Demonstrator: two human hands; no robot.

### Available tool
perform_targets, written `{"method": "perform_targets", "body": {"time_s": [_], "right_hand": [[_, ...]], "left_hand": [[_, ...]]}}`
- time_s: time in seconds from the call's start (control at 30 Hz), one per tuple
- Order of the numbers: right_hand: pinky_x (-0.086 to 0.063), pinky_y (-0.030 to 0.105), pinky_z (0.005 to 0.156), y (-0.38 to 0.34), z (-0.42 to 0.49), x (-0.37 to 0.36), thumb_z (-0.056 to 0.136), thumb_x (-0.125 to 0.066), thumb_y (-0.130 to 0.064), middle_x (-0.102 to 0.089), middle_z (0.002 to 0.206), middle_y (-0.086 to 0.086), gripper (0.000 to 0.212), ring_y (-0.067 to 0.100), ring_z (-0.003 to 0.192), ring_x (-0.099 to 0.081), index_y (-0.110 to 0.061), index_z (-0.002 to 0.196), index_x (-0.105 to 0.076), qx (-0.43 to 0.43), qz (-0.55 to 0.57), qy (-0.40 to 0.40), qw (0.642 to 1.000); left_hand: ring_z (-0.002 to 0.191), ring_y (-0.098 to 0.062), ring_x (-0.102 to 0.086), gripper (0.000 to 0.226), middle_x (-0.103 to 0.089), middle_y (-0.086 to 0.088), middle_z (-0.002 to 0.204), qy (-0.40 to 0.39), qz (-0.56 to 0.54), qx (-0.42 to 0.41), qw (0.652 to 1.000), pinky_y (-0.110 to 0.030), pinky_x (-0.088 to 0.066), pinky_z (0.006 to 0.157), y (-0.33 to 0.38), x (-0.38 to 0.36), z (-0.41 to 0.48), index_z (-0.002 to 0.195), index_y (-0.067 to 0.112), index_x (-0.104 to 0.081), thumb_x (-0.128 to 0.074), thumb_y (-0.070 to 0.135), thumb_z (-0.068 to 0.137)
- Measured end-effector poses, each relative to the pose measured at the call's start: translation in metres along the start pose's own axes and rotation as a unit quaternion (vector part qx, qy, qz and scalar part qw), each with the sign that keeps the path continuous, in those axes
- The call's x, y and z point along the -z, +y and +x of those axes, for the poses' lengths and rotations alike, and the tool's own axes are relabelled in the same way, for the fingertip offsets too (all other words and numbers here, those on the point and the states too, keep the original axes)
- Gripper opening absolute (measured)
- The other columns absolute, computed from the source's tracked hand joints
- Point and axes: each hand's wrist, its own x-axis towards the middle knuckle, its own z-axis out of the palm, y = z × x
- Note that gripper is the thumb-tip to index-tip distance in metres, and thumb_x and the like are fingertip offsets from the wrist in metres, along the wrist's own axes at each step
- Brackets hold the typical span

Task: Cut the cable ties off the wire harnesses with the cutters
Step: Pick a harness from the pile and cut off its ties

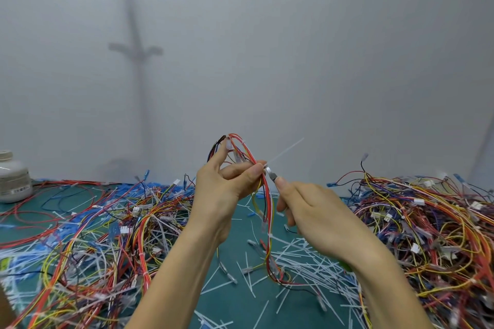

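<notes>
wire harness: I see it held up mid-frame, long axis near vertical, lower end trailing onto the green mat
cable tie: tail points up-right
left hand: pinching the wire harness
right hand: curled round the cutters, tip aimed up-left at the cable tie

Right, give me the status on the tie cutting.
Done: snipped ties litter the green mat, and a heap of loose wires lies on the left. In hand: the left hand holds up one harness while the right hand sets the cutters at a white tie whose tail sticks out. Left: the tangled heap on the right, seemingly not yet worked.
</notes>
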Motion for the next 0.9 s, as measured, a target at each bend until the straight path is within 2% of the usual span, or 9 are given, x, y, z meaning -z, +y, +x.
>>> {"method": "perform_targets", "body": {"time_s": [0.1,0.23,0.37,0.53,0.7,0.8,0.9], "right_hand": [[-0.042,0.034,0.072,0.0009,-0.0006,0.0016,0.097,-0.023,-0.060,-0.061,0.072,-0.007,0.059,0.018,0.077,-0.059,-0.021,0.079,-0.063,0.005,-0.014,-0.001,1.000],[-0.047,0.037,0.076,0.0018,-0.0007,0.0033,0.097,-0.024,-0.060,-0.064,0.074,-0.004,0.060,0.019,0.078,-0.061,-0.020,0.079,-0.063,0.008,-0.019,-0.003,1.000],[-0.046,0.037,0.078,0.0015,-0.0011,0.0042,0.097,-0.025,-0.060,-0.058,0.070,-0.010,0.056,0.017,0.079,-0.060,-0.023,0.078,-0.062,0.004,-0.004,-0.009,1.000],[-0.047,0.037,0.079,0.0017,-0.0019,0.0058,0.097,-0.025,-0.060,-0.057,0.069,-0.012,0.055,0.016,0.080,-0.060,-0.024,0.077,-0.062,0.004,0.002,-0.016,1.000],[-0.050,0.040,0.080,0.0021,-0.0010,0.0051,0.096,-0.025,-0.061,-0.063,0.074,-0.006,0.055,0.020,0.080,-0.063,-0.027,0.072,-0.061,-0.001,0.016,-0.008,1.000],[-0.050,0.040,0.076,0.0015,-0.0003,0.0047,0.095,-0.026,-0.062,-0.063,0.069,-0.001,0.058,0.020,0.071,-0.062,-0.026,0.068,-0.062,-0.002,0.026,-0.005,1.000],[-0.050,0.042,0.071,0.0009,-0.0002,0.0050,0.095,-0.027,-0.061,-0.060,0.061,0.001,0.061,0.018,0.058,-0.055,-0.022,0.065,-0.063,-0.002,0.036,-0.003,0.999]], "left_hand": [[0.076,-0.016,-0.071,0.098,-0.076,-0.013,0.091,0.005,-0.001,-0.002,1.000,-0.022,-0.057,0.071,0.0010,-0.0002,-0.0007,0.154,0.013,-0.026,-0.079,0.011,0.071],[0.074,-0.016,-0.071,0.095,-0.076,-0.013,0.090,0.008,-0.006,0.003,1.000,-0.021,-0.057,0.070,0.0013,-0.0010,-0.0013,0.154,0.013,-0.026,-0.079,0.007,0.075],[0.073,-0.016,-0.071,0.098,-0.077,-0.012,0.089,0.007,-0.007,0.007,1.000,-0.021,-0.056,0.069,0.0028,-0.0007,-0.0017,0.153,0.012,-0.029,-0.080,0.012,0.069],[0.071,-0.016,-0.071,0.095,-0.076,-0.012,0.088,0.003,-0.002,0.011,1.000,-0.023,-0.057,0.070,0.0022,-0.0014,-0.0022,0.150,0.014,-0.035,-0.080,0.016,0.066],[0.070,-0.016,-0.069,0.085,-0.076,-0.012,0.085,-0.008,-0.004,0.003,1.000,-0.022,-0.057,0.068,0.0010,-0.0026,-0.0029,0.145,0.014,-0.042,-0.079,0.013,0.068],[0.072,-0.018,-0.068,0.091,-0.076,-0.012,0.085,-0.007,0.004,0.000,1.000,-0.026,-0.059,0.072,-0.0001,-0.0031,-0.0031,0.147,0.013,-0.039,-0.079,0.014,0.066],[0.075,-0.021,-0.068,0.086,-0.076,-0.014,0.087,-0.009,0.007,0.000,1.000,-0.029,-0.060,0.077,0.0005,-0.0027,-0.0030,0.146,0.012,-0.041,-0.079,0.012,0.068]]}}
